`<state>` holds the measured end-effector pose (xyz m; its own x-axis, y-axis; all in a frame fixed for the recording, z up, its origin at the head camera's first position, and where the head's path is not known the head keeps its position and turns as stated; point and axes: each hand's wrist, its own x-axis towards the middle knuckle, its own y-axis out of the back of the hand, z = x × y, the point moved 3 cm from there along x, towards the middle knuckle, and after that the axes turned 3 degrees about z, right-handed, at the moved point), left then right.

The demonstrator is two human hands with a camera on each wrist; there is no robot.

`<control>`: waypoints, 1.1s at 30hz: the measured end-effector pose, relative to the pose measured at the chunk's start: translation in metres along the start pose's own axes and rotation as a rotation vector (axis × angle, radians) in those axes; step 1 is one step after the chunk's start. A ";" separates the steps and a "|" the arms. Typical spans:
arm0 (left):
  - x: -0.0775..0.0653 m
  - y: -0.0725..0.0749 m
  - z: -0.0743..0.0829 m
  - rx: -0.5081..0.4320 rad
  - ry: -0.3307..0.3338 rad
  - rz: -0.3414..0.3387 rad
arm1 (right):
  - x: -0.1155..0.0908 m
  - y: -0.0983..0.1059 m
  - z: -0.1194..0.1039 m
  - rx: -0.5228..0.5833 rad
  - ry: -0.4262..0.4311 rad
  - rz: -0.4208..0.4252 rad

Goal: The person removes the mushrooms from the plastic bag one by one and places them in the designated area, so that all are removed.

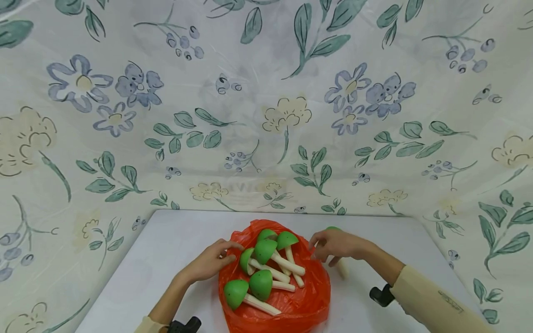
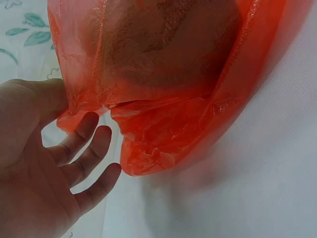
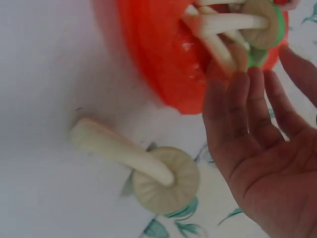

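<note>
A red plastic bag (image 1: pixel 291 307) lies wide on the white table, several toy mushrooms with green caps and cream stems inside it. One such mushroom (image 1: pixel 264 251) rests on top of others. At the bag's left rim, my left hand (image 1: pixel 210 260) holds the film near thumb and forefinger; in the left wrist view the other fingers (image 2: pixel 84 163) are loosely bent. My right hand (image 1: pixel 339 245) is at the right rim, its fingers extended and nothing in its palm (image 3: pixel 272 163). Beside it, a single mushroom (image 3: pixel 166 178) lies outside the bag, partly hidden by that hand in the head view.
The white tabletop (image 1: pixel 166 240) reaches back to a floral-patterned sheet (image 1: pixel 250 138) that rises behind and at both sides. Dark wrist devices (image 1: pixel 381 296) sit on both forearms.
</note>
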<state>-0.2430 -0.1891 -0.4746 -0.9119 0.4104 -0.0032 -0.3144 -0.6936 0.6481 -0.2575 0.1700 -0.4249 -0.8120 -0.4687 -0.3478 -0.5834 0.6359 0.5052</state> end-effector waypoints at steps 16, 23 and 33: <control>-0.001 0.000 0.002 0.013 -0.015 0.002 | 0.035 -0.025 -0.026 -0.098 0.060 -0.209; -0.001 0.000 0.000 0.001 -0.006 -0.003 | 0.045 -0.026 -0.028 -0.119 0.063 -0.203; -0.002 -0.001 0.001 -0.001 -0.014 -0.005 | 0.049 -0.037 -0.028 -0.073 0.043 -0.156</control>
<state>-0.2408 -0.1889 -0.4747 -0.9067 0.4218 0.0041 -0.3192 -0.6923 0.6472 -0.2755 0.1068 -0.4386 -0.7094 -0.5852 -0.3928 -0.6983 0.5076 0.5047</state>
